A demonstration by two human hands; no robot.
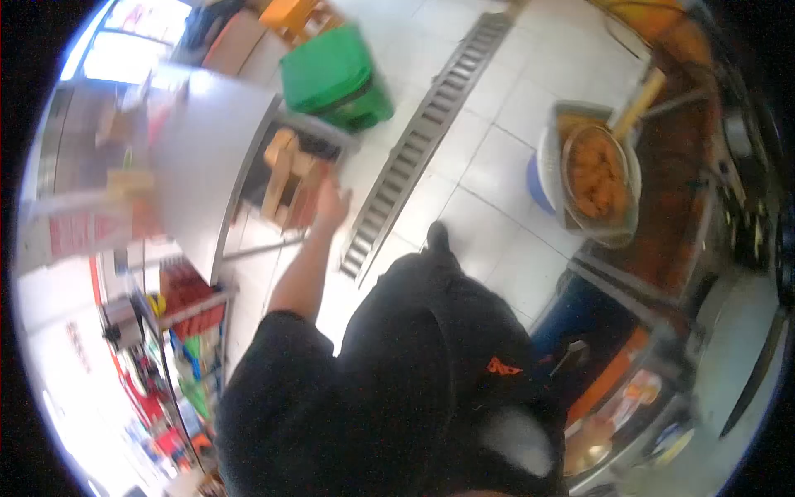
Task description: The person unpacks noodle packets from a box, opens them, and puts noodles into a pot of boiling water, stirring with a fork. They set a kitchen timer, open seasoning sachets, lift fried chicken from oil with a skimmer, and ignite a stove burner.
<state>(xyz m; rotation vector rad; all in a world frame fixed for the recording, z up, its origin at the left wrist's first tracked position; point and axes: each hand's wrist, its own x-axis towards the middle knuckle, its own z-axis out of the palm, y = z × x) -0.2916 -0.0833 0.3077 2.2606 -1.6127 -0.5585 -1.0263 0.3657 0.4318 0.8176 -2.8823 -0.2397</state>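
Observation:
My left hand (331, 205) reaches out at the end of my bare forearm, beside brown box-like pieces (288, 178) at the side of the steel table (203, 157). It overlaps their right edge. Its fingers are blurred, and I cannot make out whether they grip anything. My right hand is not in view. On the right, a mesh strainer (595, 172) with a wooden handle holds orange-brown pieces and rests over a pale container (623, 236).
A green bin (331, 74) stands beyond the table. A metal drain grate (422, 137) crosses the white tiled floor (489, 178). Coloured goods (195, 373) fill a lower-left shelf. At the far right, a dark knife-like blade (754, 373) lies on a pale surface.

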